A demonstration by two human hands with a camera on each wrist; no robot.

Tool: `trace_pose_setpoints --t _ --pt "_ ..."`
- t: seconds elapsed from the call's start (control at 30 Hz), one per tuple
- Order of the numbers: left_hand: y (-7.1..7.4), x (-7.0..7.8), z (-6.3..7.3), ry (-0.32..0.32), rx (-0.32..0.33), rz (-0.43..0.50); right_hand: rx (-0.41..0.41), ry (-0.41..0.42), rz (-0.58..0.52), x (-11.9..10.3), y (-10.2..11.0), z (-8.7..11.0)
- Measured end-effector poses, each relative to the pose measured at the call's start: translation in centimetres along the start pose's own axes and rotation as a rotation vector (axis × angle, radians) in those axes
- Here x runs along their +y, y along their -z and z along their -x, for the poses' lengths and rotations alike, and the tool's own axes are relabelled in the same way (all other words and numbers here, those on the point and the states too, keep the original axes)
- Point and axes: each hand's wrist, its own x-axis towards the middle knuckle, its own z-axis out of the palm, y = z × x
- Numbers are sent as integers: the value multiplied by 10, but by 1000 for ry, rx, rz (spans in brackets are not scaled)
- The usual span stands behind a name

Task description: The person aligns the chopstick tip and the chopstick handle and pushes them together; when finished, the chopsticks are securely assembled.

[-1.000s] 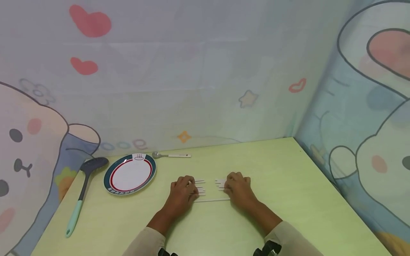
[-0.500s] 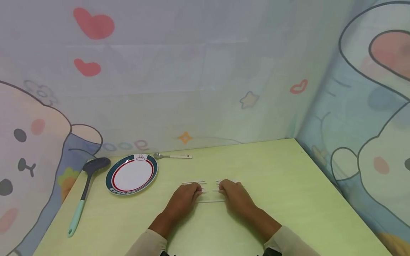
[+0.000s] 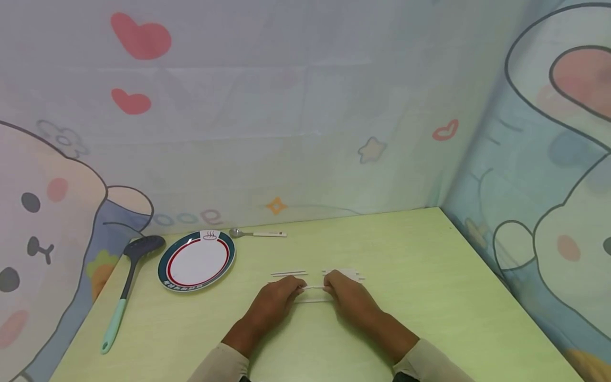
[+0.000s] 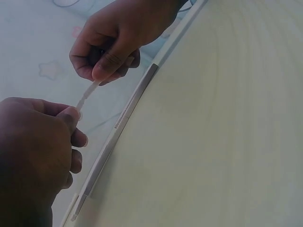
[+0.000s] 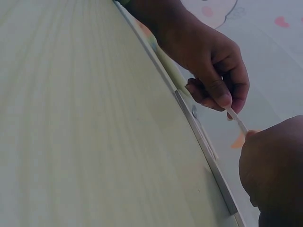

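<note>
Left hand (image 3: 273, 302), right hand (image 3: 353, 300), fingers curled, pinch one stick (image 3: 314, 287); tabletop (image 3: 429, 276) runs wide to right edge.

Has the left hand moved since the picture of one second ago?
Yes. Judged against the plate, the left hand is now somewhat lower in the head view.

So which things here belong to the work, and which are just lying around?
Seemingly part of the job:
white stick, pinched by left fingers and right fingers
loose white sticks nearby

Apparently just lying about:
plate
spoon
green-handled utensil
</note>
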Motion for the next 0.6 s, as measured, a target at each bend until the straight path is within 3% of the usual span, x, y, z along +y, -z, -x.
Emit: trace_pose_setpoints --t 0.17,0.37,0.6 --pt "2 3 -1 -4 -17 -9 46 97 38 1 1 0" --pt "1 5 -3 -70 -23 -77 139 261 86 2 -1 -2" --pt "-4 16 -8 -111 14 -112 234 281 29 -3 -5 -3"
